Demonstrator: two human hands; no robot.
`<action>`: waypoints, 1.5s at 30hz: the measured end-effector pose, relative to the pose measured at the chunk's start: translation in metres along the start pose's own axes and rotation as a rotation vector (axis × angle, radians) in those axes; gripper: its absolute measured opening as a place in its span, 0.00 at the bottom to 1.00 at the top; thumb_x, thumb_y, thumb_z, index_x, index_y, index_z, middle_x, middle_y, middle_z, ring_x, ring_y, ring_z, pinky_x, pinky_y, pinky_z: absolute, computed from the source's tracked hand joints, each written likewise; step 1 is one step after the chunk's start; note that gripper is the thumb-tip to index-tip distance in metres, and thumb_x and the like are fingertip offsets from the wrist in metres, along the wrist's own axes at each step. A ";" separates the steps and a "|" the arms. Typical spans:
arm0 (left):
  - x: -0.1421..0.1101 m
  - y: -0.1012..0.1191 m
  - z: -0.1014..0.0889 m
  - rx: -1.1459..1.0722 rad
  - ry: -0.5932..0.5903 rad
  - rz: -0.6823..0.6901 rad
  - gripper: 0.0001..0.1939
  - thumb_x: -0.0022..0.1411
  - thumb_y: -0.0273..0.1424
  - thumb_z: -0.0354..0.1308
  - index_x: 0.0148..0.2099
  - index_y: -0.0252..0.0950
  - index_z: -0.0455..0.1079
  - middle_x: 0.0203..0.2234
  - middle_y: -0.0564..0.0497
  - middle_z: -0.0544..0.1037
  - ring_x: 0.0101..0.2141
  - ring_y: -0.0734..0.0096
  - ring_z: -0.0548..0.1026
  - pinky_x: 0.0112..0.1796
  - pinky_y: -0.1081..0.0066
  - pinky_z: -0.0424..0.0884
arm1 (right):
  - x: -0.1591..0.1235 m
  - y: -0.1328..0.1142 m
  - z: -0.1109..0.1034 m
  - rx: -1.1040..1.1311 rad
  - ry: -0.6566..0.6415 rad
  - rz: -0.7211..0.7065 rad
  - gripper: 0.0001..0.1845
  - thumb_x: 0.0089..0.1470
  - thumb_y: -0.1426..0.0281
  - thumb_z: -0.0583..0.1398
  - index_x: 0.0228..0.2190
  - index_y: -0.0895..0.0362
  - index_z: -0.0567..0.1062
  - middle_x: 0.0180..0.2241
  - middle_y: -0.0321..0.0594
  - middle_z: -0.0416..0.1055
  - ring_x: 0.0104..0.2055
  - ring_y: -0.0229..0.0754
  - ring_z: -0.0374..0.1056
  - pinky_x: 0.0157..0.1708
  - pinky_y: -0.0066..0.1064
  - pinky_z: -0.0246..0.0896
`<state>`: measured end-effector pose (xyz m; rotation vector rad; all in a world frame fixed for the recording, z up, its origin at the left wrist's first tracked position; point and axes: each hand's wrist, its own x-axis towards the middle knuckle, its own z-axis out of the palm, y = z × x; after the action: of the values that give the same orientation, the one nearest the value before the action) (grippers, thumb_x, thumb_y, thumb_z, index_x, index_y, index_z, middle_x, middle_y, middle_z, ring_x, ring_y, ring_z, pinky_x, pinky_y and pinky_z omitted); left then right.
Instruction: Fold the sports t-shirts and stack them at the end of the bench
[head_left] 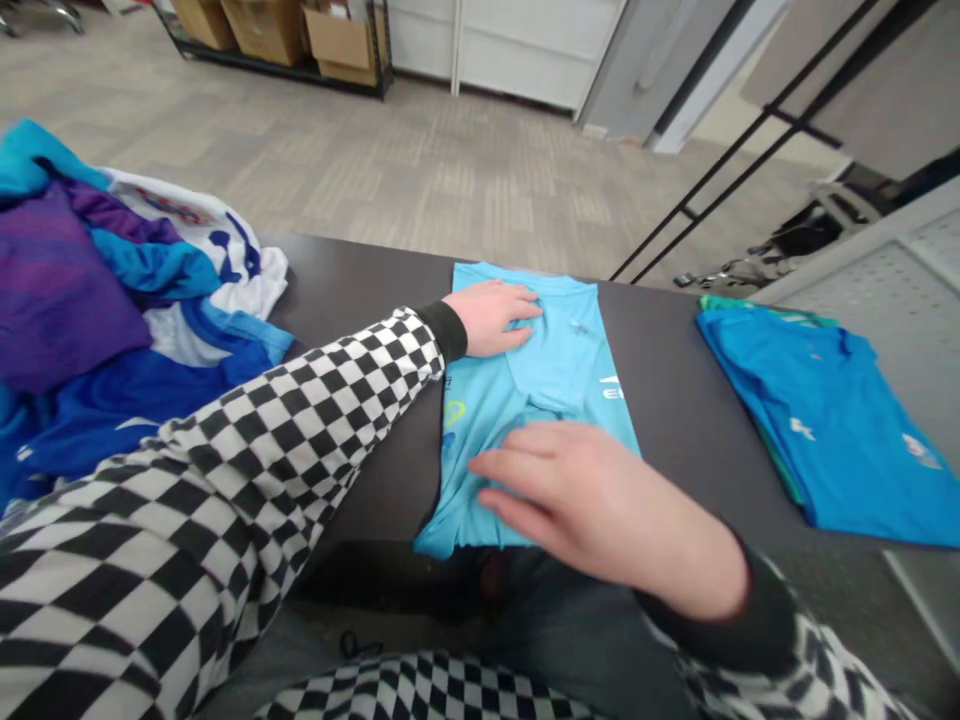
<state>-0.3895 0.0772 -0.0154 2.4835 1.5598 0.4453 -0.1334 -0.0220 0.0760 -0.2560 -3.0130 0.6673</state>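
A light blue T-shirt [559,350] lies partly folded on the dark table, one sleeve laid inward across its body and its lower end reaching the near edge. My left hand [495,317] rests flat on the far part of the shirt, fingers stretched to the right. Over the nearer part is my right hand [592,495], slightly blurred, with thumb and fingers apart and pointing left. Whether the right hand touches the cloth I cannot tell. Nothing shows in either hand.
A heap of purple, blue and white clothes [67,290] covers the table's left side. Folded blue shirts [847,420] lie stacked on the right of the dark table [360,290]. Beyond are a shelf with cardboard boxes [262,30] and a black metal frame [690,210].
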 end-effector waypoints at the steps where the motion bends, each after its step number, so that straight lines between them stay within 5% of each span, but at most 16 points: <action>1: 0.000 0.000 0.000 0.003 0.002 -0.003 0.31 0.77 0.42 0.51 0.75 0.38 0.72 0.76 0.40 0.69 0.75 0.48 0.66 0.76 0.46 0.58 | -0.002 -0.018 0.013 -0.013 -0.035 0.008 0.16 0.77 0.63 0.61 0.60 0.53 0.80 0.38 0.40 0.81 0.39 0.45 0.75 0.39 0.35 0.64; 4: 0.000 0.002 0.000 0.009 0.003 -0.015 0.31 0.77 0.42 0.51 0.75 0.37 0.73 0.76 0.39 0.69 0.75 0.48 0.66 0.76 0.47 0.58 | -0.001 -0.055 0.048 -0.056 -0.078 0.076 0.18 0.74 0.65 0.64 0.61 0.52 0.77 0.37 0.38 0.80 0.35 0.44 0.73 0.34 0.35 0.60; 7: 0.000 0.002 -0.001 0.013 -0.006 -0.020 0.31 0.77 0.43 0.51 0.74 0.37 0.73 0.75 0.39 0.69 0.74 0.47 0.67 0.76 0.46 0.58 | -0.001 -0.070 0.068 -0.091 -0.065 0.144 0.04 0.74 0.67 0.64 0.44 0.52 0.79 0.34 0.36 0.77 0.34 0.43 0.71 0.33 0.35 0.58; 8: 0.000 0.002 -0.001 0.013 -0.008 -0.021 0.31 0.77 0.43 0.51 0.74 0.38 0.73 0.75 0.40 0.69 0.74 0.48 0.67 0.76 0.47 0.58 | -0.003 -0.071 0.072 -0.090 -0.048 0.166 0.06 0.75 0.68 0.63 0.40 0.52 0.78 0.34 0.36 0.77 0.34 0.43 0.71 0.33 0.35 0.58; 17: 0.002 -0.003 0.000 -0.018 0.007 0.002 0.31 0.76 0.42 0.52 0.74 0.38 0.74 0.74 0.40 0.71 0.73 0.49 0.69 0.75 0.50 0.59 | -0.044 -0.079 0.107 0.423 0.487 0.410 0.10 0.73 0.67 0.66 0.35 0.53 0.77 0.31 0.33 0.78 0.31 0.38 0.74 0.34 0.30 0.65; 21: 0.004 -0.005 0.000 -0.040 0.013 0.017 0.30 0.75 0.42 0.53 0.73 0.39 0.75 0.74 0.41 0.72 0.72 0.48 0.70 0.75 0.50 0.59 | -0.054 -0.076 0.123 0.690 0.532 0.619 0.14 0.69 0.65 0.68 0.31 0.51 0.72 0.26 0.31 0.73 0.25 0.37 0.69 0.26 0.29 0.63; 25: 0.004 -0.008 0.000 -0.058 0.024 0.029 0.30 0.75 0.43 0.53 0.73 0.42 0.75 0.73 0.44 0.73 0.71 0.48 0.70 0.74 0.50 0.59 | -0.063 -0.069 0.116 0.867 0.441 0.690 0.08 0.71 0.63 0.64 0.38 0.50 0.71 0.29 0.34 0.76 0.27 0.41 0.74 0.27 0.31 0.69; 29: 0.004 -0.010 0.001 -0.077 0.025 0.032 0.31 0.74 0.44 0.54 0.73 0.44 0.75 0.73 0.47 0.74 0.72 0.46 0.69 0.75 0.48 0.57 | -0.069 -0.059 0.094 0.690 0.324 0.661 0.02 0.72 0.66 0.60 0.43 0.50 0.73 0.28 0.34 0.77 0.26 0.41 0.74 0.27 0.32 0.67; 37: 0.003 -0.009 -0.001 -0.066 0.002 0.036 0.32 0.74 0.44 0.53 0.73 0.41 0.74 0.73 0.45 0.73 0.73 0.46 0.68 0.75 0.49 0.58 | -0.074 -0.057 0.090 0.385 0.282 0.666 0.08 0.72 0.65 0.63 0.37 0.50 0.72 0.26 0.32 0.77 0.22 0.41 0.71 0.22 0.32 0.58; 45: 0.002 -0.008 -0.003 -0.052 0.041 0.020 0.29 0.72 0.43 0.55 0.71 0.44 0.77 0.71 0.48 0.75 0.72 0.44 0.68 0.75 0.46 0.57 | -0.086 -0.061 0.086 0.566 0.317 0.664 0.11 0.75 0.63 0.60 0.37 0.48 0.68 0.26 0.32 0.75 0.24 0.41 0.71 0.26 0.31 0.64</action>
<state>-0.3962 0.0820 -0.0149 2.4678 1.5189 0.5358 -0.0650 -0.1271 0.0236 -1.2026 -2.2795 1.3203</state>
